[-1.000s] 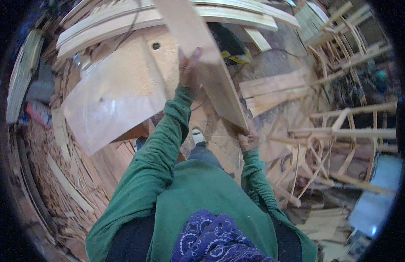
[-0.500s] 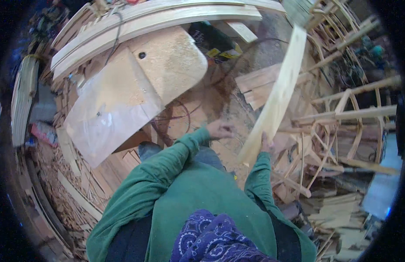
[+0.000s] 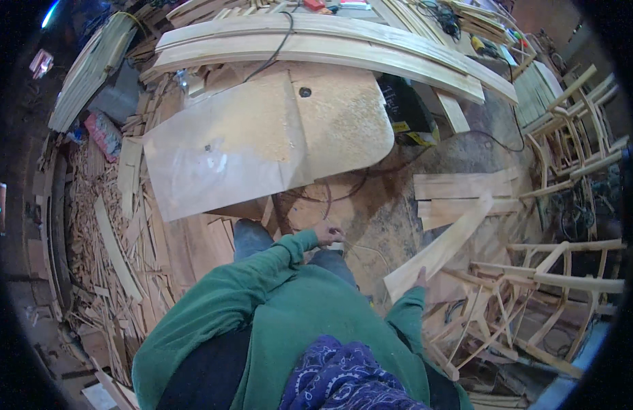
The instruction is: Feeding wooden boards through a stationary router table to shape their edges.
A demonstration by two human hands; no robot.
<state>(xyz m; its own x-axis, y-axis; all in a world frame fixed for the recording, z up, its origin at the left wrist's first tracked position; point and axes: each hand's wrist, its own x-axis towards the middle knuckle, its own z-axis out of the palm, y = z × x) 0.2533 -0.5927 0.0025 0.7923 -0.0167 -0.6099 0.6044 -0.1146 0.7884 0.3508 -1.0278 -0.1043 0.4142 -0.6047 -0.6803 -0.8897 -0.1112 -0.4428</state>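
A long pale wooden board slants away to the right from just in front of my body. My right hand grips it near its lower end, partly hidden along the board's right edge. My left hand hovers over my knee with its fingers curled in. Whether anything small lies within those fingers is too unclear to see. Close by that hand, a small whitish patch shows on my leg. A thin pale cord runs on the floor between my hands.
A flat work panel with a dusty surface stands ahead left. Long planks lie beyond it. Wooden chair frames crowd the right. Short boards lie on the floor, and offcuts are heaped at left.
The board has swung lower and farther right, with my right hand still on it. My left hand has drawn back toward my knee. The whole view has shifted.
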